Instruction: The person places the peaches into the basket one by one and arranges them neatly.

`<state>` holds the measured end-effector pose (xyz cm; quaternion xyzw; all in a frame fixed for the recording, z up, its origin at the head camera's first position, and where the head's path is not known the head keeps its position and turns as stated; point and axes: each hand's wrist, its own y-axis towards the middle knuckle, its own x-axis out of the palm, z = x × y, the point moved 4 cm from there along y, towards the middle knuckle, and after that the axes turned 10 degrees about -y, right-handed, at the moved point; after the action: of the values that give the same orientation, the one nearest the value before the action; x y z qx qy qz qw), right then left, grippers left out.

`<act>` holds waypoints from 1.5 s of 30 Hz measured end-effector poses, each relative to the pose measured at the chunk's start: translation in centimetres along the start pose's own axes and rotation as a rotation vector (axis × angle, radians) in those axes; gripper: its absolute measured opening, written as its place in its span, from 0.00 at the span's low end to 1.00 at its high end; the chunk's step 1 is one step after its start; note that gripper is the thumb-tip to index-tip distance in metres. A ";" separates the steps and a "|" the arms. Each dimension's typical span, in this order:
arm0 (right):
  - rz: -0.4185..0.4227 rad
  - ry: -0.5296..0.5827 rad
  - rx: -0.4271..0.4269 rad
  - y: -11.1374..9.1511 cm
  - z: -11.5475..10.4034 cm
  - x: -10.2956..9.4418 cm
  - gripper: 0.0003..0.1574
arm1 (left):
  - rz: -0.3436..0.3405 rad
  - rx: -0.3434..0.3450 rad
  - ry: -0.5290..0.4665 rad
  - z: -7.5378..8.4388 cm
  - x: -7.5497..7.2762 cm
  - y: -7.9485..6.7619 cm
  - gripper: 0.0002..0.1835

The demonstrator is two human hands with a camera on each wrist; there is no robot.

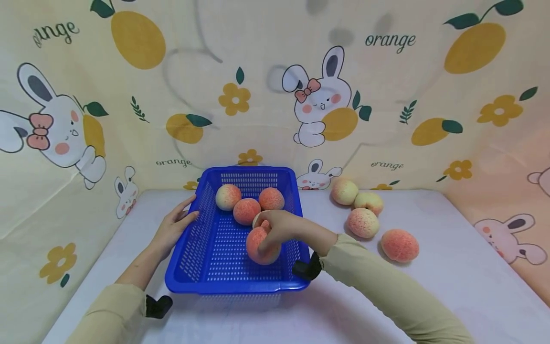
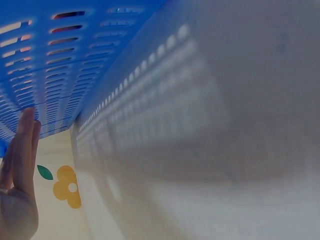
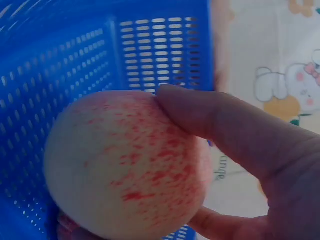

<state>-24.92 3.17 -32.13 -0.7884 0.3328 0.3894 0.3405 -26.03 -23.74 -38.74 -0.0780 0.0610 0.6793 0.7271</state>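
My right hand angles down inside the basket, gripping a peach there; my left hand rests straight-fingered against the basket's side. The right wrist view shows the peach's pale, red-flecked side, the head view mostly red.

- There's "orange", top right on the wall cloth!
- A second "orange", top left!
- Two smaller "orange" prints below!
- Sideways, right wrist view, cloth again: "ange"!

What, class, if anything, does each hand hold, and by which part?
The right hand holds a peach by opposite sides, between thumb and fingers. The left hand only touches the basket's left side.
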 end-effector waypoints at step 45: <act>0.079 0.352 -0.110 -2.1 4.4 -1.7 0.25 | 0.003 -0.021 0.000 0.4 0.3 -0.3 0.34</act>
<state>-25.79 8.29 -32.19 -0.8482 0.3960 0.2760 0.2181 -25.75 -23.38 -38.41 -0.0857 0.0541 0.6811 0.7251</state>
